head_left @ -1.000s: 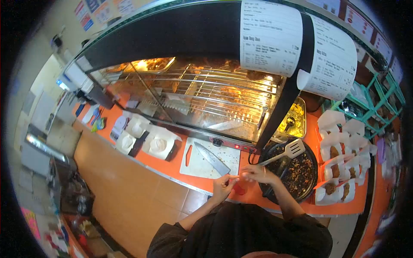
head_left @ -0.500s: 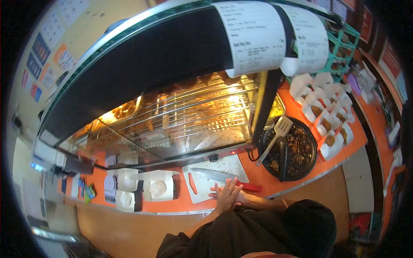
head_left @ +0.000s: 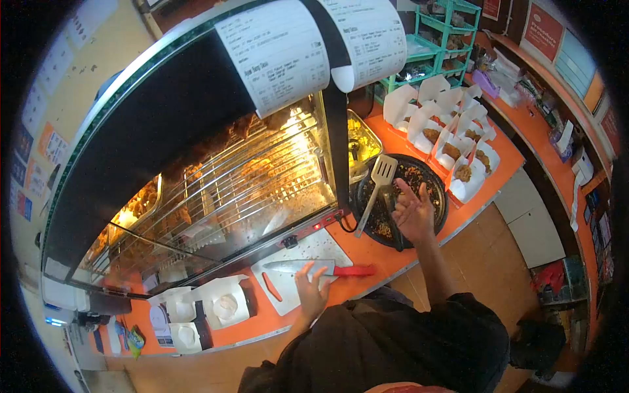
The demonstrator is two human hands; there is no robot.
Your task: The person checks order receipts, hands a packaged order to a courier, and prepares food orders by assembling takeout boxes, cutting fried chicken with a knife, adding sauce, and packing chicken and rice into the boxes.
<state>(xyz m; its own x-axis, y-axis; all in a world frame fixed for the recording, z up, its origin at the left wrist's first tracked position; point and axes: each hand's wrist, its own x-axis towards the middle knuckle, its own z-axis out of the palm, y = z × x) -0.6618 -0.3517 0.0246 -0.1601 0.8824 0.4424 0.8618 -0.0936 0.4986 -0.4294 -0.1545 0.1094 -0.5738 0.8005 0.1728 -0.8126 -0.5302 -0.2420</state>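
Note:
My left hand (head_left: 312, 290) is held over the near edge of the white cutting board (head_left: 322, 245), its fingers spread and empty. Beside its fingertips lies a large knife (head_left: 354, 270) with a red handle, its blade flat on the board. My right hand (head_left: 414, 215) reaches over a round black pan (head_left: 434, 183) full of brown crumbs, fingers apart and holding nothing. A slotted spatula (head_left: 383, 171) rests across the pan's left side. Next to it lies a dark long-handled utensil (head_left: 398, 237), partly hidden by my right hand.
A lit glass warming cabinet (head_left: 308, 230) with racks of food stands behind the board. Open boxes (head_left: 226, 308) with white rounded portions sit at left. Several boxes with fried pieces (head_left: 464, 173) stand at right. A tray of yellow food (head_left: 362, 141) is behind the pan.
My hands were pressed together above the knife handle. They have parted, the right one moving out over the pan and the left staying by the board. The view has turned right.

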